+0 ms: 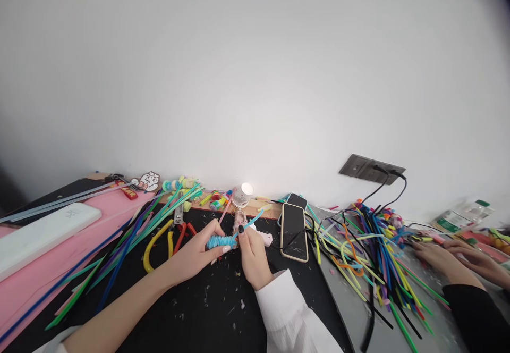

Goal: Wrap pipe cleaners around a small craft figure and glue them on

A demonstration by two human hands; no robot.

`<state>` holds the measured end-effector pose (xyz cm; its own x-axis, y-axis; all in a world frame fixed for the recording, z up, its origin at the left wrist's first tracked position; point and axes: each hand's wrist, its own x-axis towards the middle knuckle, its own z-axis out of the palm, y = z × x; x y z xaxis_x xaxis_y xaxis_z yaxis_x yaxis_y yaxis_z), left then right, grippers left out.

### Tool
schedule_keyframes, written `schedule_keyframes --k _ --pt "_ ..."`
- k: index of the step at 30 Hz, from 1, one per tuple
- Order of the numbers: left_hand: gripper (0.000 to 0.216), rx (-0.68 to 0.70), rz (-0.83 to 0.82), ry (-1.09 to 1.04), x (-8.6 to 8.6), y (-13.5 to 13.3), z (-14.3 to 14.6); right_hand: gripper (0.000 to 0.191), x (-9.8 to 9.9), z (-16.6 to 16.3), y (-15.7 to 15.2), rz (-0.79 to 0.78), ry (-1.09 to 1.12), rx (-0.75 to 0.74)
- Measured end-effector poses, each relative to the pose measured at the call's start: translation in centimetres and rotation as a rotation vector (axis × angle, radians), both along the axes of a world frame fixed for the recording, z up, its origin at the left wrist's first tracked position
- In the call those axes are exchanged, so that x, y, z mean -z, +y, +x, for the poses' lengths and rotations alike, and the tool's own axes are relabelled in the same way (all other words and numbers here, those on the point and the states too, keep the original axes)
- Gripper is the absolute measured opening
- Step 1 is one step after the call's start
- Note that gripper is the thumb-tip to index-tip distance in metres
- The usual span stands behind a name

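Between my two hands is a light-blue pipe cleaner [218, 241], wound into a tight ribbed coil. My left hand [199, 254] grips the coil from the left, thumb below and fingers above. At the coil's right end my right hand [254, 257] pinches the strand, whose loose tail points up and right past the thumb. Partly hidden behind my right hand lies a pale pink object [263, 235] of a kind I cannot make out. Left of my left hand are yellow handles [149, 249] and red handles [180, 237] of hand tools.
A paper cup [242, 195] stands by the wall. A phone [294, 232] lies right of my hands. Loose pipe cleaners [388, 257] pile up farther right, near another person's hands [446, 262]. At left, a white box-like object [48, 236] rests on pink sheets [109, 212].
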<state>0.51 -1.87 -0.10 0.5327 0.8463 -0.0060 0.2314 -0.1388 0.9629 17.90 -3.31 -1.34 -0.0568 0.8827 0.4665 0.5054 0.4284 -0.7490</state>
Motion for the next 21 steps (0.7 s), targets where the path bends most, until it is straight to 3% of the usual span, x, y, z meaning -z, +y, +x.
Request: schedule_keyframes --k 8,16,21 --pt "0.022 0.031 -0.004 0.01 -0.16 -0.03 -0.05 0.035 -0.33 0.21 -0.03 -0.052 0.009 0.011" --pt "0.021 -0.017 0.092 0.111 -0.29 0.07 0.13 0.021 -0.48 0.43 0.46 -0.135 0.423 -0.095" --pt "0.024 -0.018 0.134 0.122 0.05 0.15 0.08 0.015 -0.07 0.22 0.64 -0.134 0.53 -0.133"
